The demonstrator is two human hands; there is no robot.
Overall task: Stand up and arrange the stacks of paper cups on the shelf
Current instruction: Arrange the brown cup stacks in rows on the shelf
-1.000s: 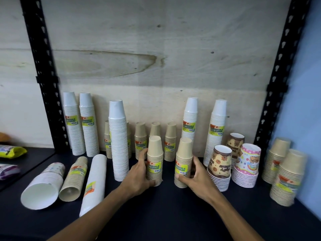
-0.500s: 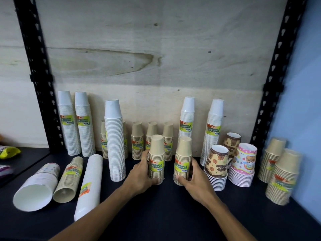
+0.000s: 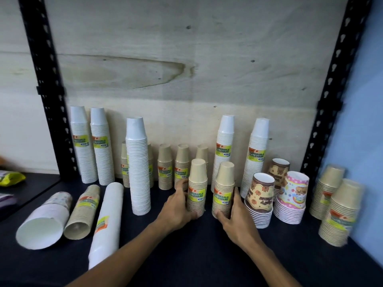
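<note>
On the dark shelf board [image 3: 186,255], two short upright stacks of tan paper cups with yellow-green labels are being gripped side by side near the middle: the left tan stack [image 3: 197,187] is being clasped by the left hand [image 3: 178,208], fingers curled round its left side and base, while the right tan stack [image 3: 224,190] is being clasped by the right hand [image 3: 236,220], thumb at its base and fingers round its right side. Both stacks are being kept upright on the board, just apart. Behind them, tall white cup stacks [image 3: 138,166] and further short tan stacks [image 3: 165,166] are being shown upright along the pale plywood back panel [image 3: 186,69]. At the left, a long white cup stack [image 3: 105,226], a tan stack [image 3: 81,212] and a wide white stack [image 3: 44,222] are being shown lying on their sides.
</note>
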